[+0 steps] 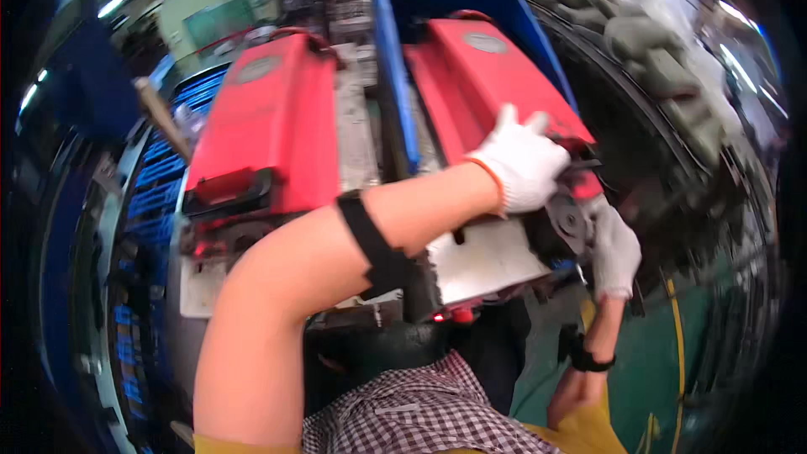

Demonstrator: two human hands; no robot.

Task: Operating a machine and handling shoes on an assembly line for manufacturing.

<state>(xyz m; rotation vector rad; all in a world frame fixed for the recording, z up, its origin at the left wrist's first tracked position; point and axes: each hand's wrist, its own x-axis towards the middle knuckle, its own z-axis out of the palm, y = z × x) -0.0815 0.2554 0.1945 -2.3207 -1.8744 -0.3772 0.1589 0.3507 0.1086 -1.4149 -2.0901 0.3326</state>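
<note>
My left hand [523,161], in a white knitted glove with an orange cuff, reaches across to the near right end of a long red metal housing [504,67], shaped like a floor jack's body. Two of its fingers stick up, apart; the rest are blurred beside a black fitting [580,154]. Just below, my gloved right hand [615,250] has its fingers closed on a grey round part [570,220] with a hole at its centre, at the housing's near end. Motion blur hides the exact contact. A second red housing [256,118] with a black handle [231,192] lies to the left.
The right housing lies partly in a blue bin [385,59]. A pale metal plate [487,265] is under my left forearm, with a red knob [461,315] at the bench's front edge. Blue racking [151,193] stands left; dark green lumpy parts [647,50] line the back right.
</note>
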